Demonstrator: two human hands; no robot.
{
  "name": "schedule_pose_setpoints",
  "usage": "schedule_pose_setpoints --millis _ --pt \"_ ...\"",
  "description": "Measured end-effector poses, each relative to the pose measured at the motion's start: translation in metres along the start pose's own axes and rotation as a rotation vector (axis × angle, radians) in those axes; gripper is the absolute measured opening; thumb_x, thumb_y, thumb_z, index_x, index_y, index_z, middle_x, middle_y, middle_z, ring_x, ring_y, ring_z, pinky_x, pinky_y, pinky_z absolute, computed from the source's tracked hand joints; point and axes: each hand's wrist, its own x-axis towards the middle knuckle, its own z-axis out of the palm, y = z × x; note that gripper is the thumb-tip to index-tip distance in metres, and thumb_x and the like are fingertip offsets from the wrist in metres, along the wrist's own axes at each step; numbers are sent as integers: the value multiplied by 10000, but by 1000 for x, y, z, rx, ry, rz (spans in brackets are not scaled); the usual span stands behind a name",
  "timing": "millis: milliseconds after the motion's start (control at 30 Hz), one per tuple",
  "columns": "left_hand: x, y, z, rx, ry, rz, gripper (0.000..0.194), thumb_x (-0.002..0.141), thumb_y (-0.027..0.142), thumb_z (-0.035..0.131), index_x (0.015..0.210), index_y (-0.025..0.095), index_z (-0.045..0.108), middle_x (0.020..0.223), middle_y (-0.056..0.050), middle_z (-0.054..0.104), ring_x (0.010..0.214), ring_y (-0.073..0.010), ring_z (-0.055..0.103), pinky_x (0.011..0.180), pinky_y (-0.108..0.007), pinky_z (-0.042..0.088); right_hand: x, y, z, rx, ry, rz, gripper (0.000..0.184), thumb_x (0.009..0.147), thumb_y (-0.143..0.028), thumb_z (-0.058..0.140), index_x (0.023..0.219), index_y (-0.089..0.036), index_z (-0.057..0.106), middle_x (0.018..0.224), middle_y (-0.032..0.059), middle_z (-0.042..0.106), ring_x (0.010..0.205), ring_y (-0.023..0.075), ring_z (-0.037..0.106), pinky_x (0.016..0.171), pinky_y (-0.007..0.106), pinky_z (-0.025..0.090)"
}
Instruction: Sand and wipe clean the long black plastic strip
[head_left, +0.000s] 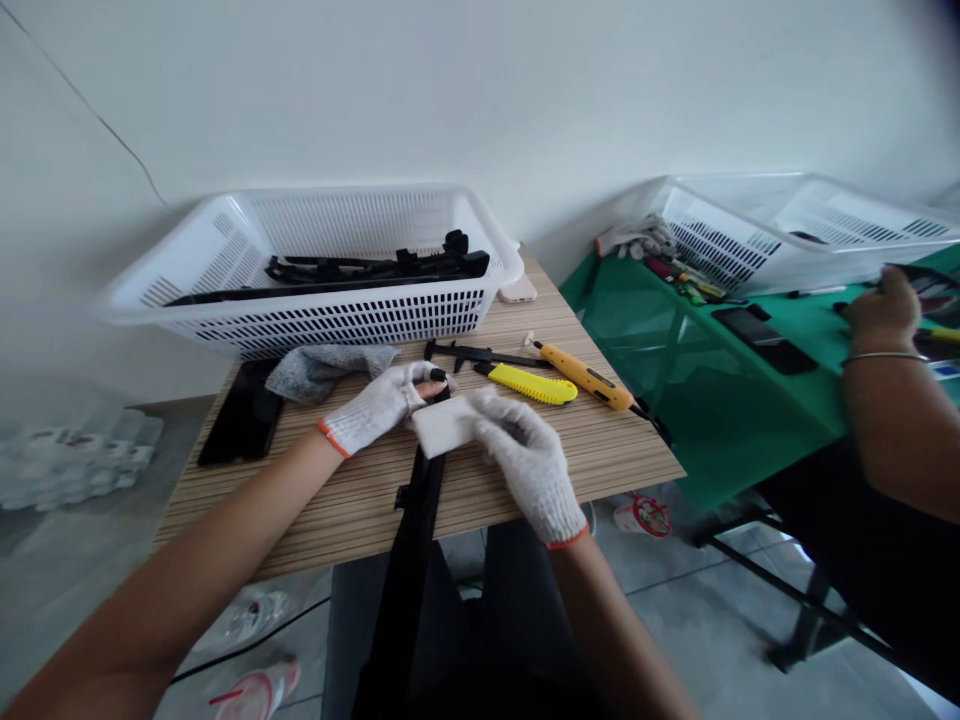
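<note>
A long black plastic part (418,520) lies across the wooden table (315,500) and hangs over its near edge. My left hand (382,402), in a white glove with open fingertips, pinches the part's far end. My right hand (525,460), also gloved, presses a white cloth pad (444,424) against the part just beside the left fingers. Both hands are closed on what they hold.
A white basket (315,262) with black parts stands at the table's back. A grey cloth (322,368), black phone (244,412), caliper (480,355), yellow knife (534,385) and yellow tool (586,376) lie nearby. Another person's hand (885,312) works at a green table (720,400).
</note>
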Motion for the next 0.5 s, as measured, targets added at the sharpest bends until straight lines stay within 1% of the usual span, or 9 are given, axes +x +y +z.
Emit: schedule_pose_setpoints --millis 33,67,167,200,233,333,367,467,500 --pt "0 1 0 4 10 3 370 804 527 823 831 176 712 744 -20 676 638 -161 579 568 -267 458 0 0 -2 22 44 20 277 827 -430 784 1031 -244 800 1103 64 797 977 239 728 895 418 603" --pt "0 2 0 10 23 8 375 801 536 823 819 176 719 742 -24 679 657 -168 585 581 -271 459 1 -1 -4 23 26 24 271 812 -426 796 1008 -240 803 1077 61 796 962 237 727 880 408 602" --pt "-1 2 0 19 77 42 380 797 551 821 822 178 749 792 -51 713 752 -192 609 651 -282 474 1 -4 -11 -36 -226 -20 201 773 -379 840 924 -248 817 966 35 789 889 219 716 860 382 590" --pt "-1 1 0 18 98 55 388 810 566 803 836 182 758 806 -58 723 784 -202 618 675 -288 481 1 -5 -13 -39 -263 -28 176 781 -371 834 908 -251 813 938 27 784 858 211 709 850 379 587" --pt "-2 0 1 14 117 64 403 830 589 773 855 186 765 799 -61 725 794 -210 624 684 -293 485 1 -6 -15 -29 -251 -28 149 797 -368 816 886 -251 799 918 21 780 840 206 704 847 381 585" --pt "-2 -5 3 1 154 67 475 890 648 673 921 187 779 712 -52 692 717 -212 611 628 -299 470 1 -8 -16 -1 -102 -46 101 833 -340 739 788 -250 725 901 17 778 883 211 709 885 391 575" --pt "-3 -6 3 -3 155 64 491 893 656 663 934 181 781 699 -50 687 683 -207 601 603 -298 460 1 -9 -16 -19 -112 -65 82 838 -321 721 794 -252 728 912 18 783 909 214 713 901 392 572" --pt "-2 -7 4 -9 138 57 492 871 644 693 935 164 783 750 -65 722 635 -186 586 572 -295 445 -1 -8 -12 -123 -322 -146 134 858 -297 698 933 -267 804 983 21 811 957 218 728 937 399 568" --pt "-2 -6 4 -10 134 59 483 866 635 702 927 162 784 779 -74 737 641 -183 589 578 -294 449 -2 -7 -11 -144 -354 -164 163 862 -304 693 964 -271 816 999 24 817 967 222 731 951 405 568"
